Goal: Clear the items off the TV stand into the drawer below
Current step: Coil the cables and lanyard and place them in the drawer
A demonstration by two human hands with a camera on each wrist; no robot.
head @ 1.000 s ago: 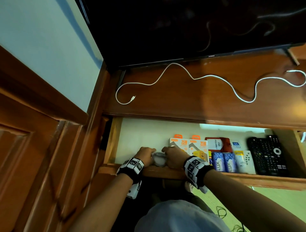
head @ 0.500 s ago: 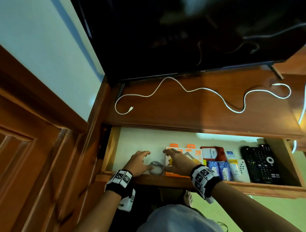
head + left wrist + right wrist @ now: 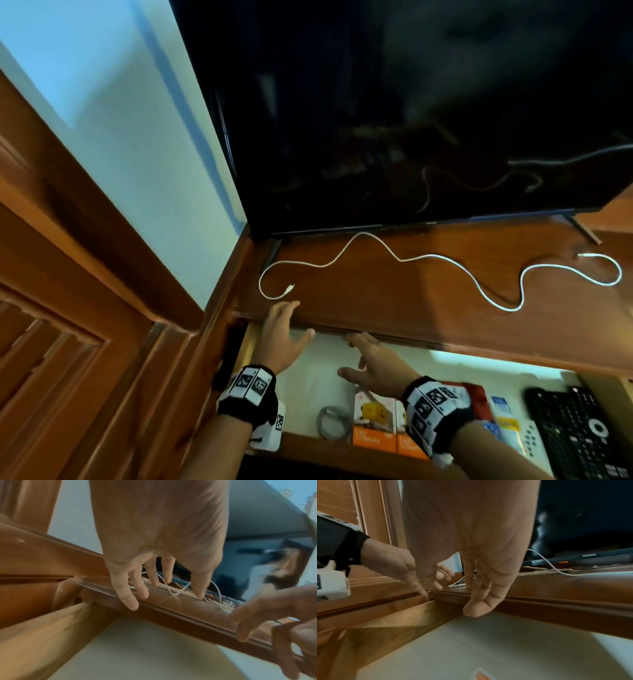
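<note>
A long white cable [image 3: 442, 262] snakes across the brown TV stand top [image 3: 394, 301], with its plug end [image 3: 290, 287] at the left. My left hand [image 3: 291, 325] is open with fingers spread, its fingertips [image 3: 130, 601] at the stand's front edge just below that plug. To its right, my right hand [image 3: 358, 356] hangs open and empty over the open drawer [image 3: 318, 370]. In the right wrist view the cable [image 3: 556, 570] lies beyond my straight fingers [image 3: 476, 608]. A coiled grey cable [image 3: 330, 426] rests in the drawer, apart from both hands.
The drawer also holds orange boxes [image 3: 375, 425], a red packet [image 3: 479, 397], small blue and white packs [image 3: 507, 425] and a black remote [image 3: 579, 431]. The dark TV screen [image 3: 411, 120] overhangs the stand's back. A wooden door frame [image 3: 85, 274] stands at the left.
Both hands let go of the coiled grey cable in the drawer, opened, and rose to the stand's front edge. The head view tilted upward.
</note>
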